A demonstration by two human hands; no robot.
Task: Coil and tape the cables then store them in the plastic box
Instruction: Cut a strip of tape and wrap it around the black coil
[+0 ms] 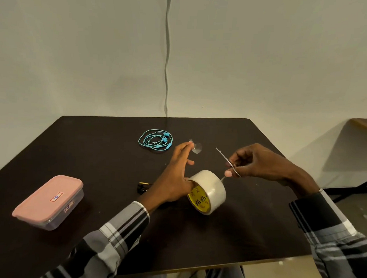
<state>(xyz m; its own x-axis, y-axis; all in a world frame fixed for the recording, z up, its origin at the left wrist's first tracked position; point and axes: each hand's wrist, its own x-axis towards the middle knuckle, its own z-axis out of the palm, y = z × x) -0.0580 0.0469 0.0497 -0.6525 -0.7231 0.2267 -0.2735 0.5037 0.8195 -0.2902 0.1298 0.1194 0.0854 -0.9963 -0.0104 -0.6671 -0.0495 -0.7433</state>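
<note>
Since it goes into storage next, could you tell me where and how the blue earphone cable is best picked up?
Pinch the blue earphone cable from above across the near side of the loop, where the strands run bunched together. It lies flat and loosely coiled on the table, so one strand alone might uncoil it.

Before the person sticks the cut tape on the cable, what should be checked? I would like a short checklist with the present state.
1. Turquoise earphone cable coiled on dark table: ok.
2. Clear tape piece on left hand fingertips: ok.
3. Clear packing tape roll held on left thumb: ok.
4. Scissors in right hand, blades closed: cannot tell.
5. Pink-lidded plastic box open: not ok, lid on.
</note>
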